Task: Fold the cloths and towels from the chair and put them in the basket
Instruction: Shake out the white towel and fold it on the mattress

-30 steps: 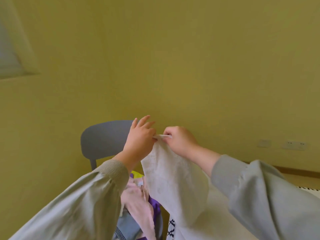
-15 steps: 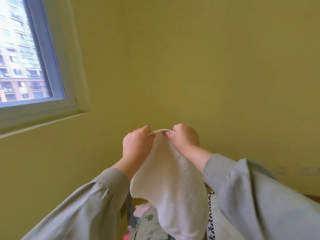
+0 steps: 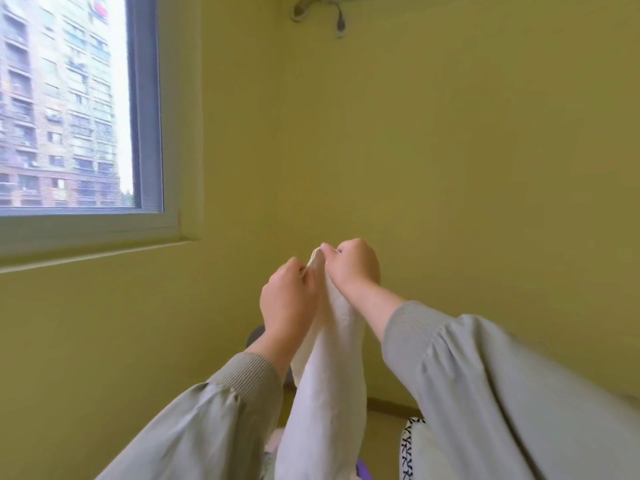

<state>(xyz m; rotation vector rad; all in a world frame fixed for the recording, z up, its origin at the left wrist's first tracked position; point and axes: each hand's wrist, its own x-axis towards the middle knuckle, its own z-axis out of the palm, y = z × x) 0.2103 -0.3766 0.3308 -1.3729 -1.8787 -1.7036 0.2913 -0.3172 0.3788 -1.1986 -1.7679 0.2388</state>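
A white towel (image 3: 327, 393) hangs straight down in front of me, held up by its top edge. My left hand (image 3: 289, 299) pinches that edge on the left. Close beside it, my right hand (image 3: 355, 268) pinches the same edge with its fingers curled. The grey chair (image 3: 255, 336) shows only as a small dark patch of its back behind my left wrist. Bits of other cloths (image 3: 362, 469) peek out at the bottom edge under the towel. A white basket with black stitching (image 3: 412, 448) is at the bottom right, mostly hidden by my right sleeve.
A yellow-green wall fills the view ahead. A window (image 3: 69, 105) with a grey frame is at the upper left, its sill (image 3: 90, 251) jutting out. A white fitting with a cord (image 3: 337, 15) hangs at the top edge.
The view has tilted up, so the window fills more of the left. Both hands have lifted the towel higher and drawn close together; the towel now hangs narrower.
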